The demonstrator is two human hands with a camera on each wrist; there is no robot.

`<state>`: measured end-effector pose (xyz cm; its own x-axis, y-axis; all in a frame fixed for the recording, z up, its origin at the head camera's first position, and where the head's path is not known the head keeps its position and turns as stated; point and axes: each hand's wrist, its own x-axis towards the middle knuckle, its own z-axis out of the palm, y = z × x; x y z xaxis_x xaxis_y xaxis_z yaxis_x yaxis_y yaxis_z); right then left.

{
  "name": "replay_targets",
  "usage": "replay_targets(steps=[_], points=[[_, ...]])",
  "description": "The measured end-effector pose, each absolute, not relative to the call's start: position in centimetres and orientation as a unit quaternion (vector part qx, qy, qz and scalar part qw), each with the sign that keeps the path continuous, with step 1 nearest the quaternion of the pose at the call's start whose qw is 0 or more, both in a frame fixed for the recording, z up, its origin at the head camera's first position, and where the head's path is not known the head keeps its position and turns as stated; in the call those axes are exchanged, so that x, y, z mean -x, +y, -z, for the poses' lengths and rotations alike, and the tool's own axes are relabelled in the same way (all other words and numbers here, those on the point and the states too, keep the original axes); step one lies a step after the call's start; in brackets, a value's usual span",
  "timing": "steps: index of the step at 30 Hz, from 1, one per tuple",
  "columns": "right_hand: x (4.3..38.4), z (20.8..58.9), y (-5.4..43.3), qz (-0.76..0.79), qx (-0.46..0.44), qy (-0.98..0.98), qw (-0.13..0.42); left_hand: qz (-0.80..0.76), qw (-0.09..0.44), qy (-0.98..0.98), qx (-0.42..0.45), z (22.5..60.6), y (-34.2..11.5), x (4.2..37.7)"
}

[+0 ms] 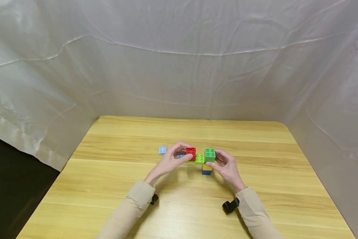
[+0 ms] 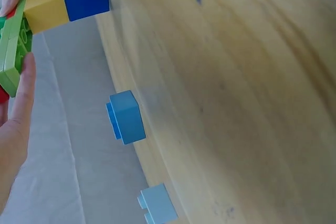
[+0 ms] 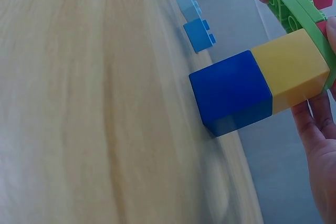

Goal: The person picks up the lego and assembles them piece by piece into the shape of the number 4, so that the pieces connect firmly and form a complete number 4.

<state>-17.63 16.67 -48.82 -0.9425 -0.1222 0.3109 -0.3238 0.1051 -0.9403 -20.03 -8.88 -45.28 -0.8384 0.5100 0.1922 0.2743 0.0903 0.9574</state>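
Observation:
A lime green plate piece (image 1: 199, 158) spans between my two hands, raised on a yellow brick (image 3: 291, 64) with a dark blue brick (image 3: 233, 93) below that. At its left end stands a red brick (image 1: 191, 152); my left hand (image 1: 173, 159) grips it, thumb on the near face and a finger under the lime piece. My right hand (image 1: 228, 167) holds the green brick (image 1: 210, 154) at the right end between thumb and fingers. A bit of red (image 3: 322, 26) shows by the right thumb in the right wrist view. Whether the dark blue brick touches the table is unclear.
A light blue brick (image 1: 162, 150) lies on the wooden table (image 1: 107, 186) left of the build. Beside it sits a medium blue brick (image 2: 127, 117), partly behind the left hand in the head view. Grey cloth (image 1: 179, 76) hangs behind and at both sides.

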Motion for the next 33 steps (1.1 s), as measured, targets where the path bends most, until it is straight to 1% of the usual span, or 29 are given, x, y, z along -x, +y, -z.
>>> replay_targets(steps=[9,26,29,33], points=[[17.74,48.86,16.69,-0.649,-0.158,-0.74,0.082,-0.637,0.082,0.726,-0.246,45.35,-8.68,20.1],[17.62,48.91,16.67,-0.652,-0.159,-0.736,0.083,-0.652,0.067,0.714,-0.244,45.5,-8.36,19.73],[17.61,48.9,16.62,-0.654,-0.158,-0.735,0.082,-0.655,0.076,0.713,-0.236,45.58,-8.34,19.7],[17.61,48.85,16.58,-0.656,-0.159,-0.733,0.084,-0.649,0.116,0.719,-0.219,45.79,-8.35,19.69]])
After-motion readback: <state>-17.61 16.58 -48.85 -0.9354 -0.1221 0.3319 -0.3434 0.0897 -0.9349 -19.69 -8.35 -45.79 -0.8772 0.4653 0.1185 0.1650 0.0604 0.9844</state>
